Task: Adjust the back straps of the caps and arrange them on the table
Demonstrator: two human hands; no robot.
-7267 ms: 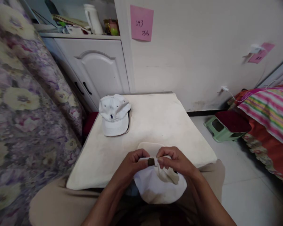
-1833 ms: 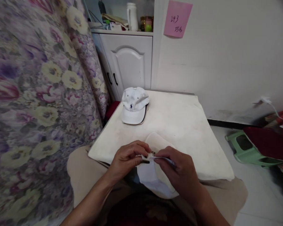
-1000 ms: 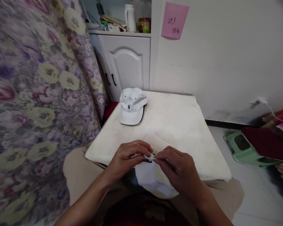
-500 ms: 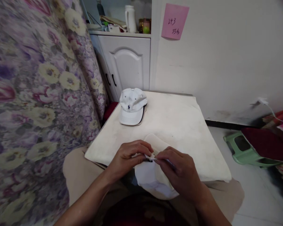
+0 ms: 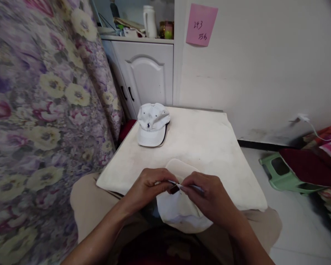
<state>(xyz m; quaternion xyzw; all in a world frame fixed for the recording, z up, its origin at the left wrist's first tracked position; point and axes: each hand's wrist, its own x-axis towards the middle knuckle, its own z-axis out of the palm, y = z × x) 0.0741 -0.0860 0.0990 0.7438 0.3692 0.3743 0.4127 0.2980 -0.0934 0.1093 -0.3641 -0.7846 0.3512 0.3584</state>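
A pale cap (image 5: 179, 211) lies at the table's near edge over my lap, its cream brim (image 5: 176, 167) pointing away from me. My left hand (image 5: 151, 184) is closed, pinching the cap's strap between thumb and fingers. From the other side my right hand (image 5: 205, 191) pinches the same strap, fingertips almost touching the left ones. A small dark patch shows just under the fingertips; what it is I cannot make out. Farther off, a second white cap (image 5: 153, 123) with a small dark rider emblem rests at the table's left side, brim toward me.
The cream-covered table (image 5: 201, 136) stands before me. At left hangs a floral curtain (image 5: 52, 110). Behind are a white cabinet (image 5: 149, 73) and a shelf with a white jug (image 5: 150, 22). A pink note (image 5: 201, 25) sticks to the wall. A green stool (image 5: 283, 169) stands at right.
Both hands have shifted slightly with the cap, and the strap between the fingertips is now tilted, with more of the dark patch below it showing. The view has moved a little.
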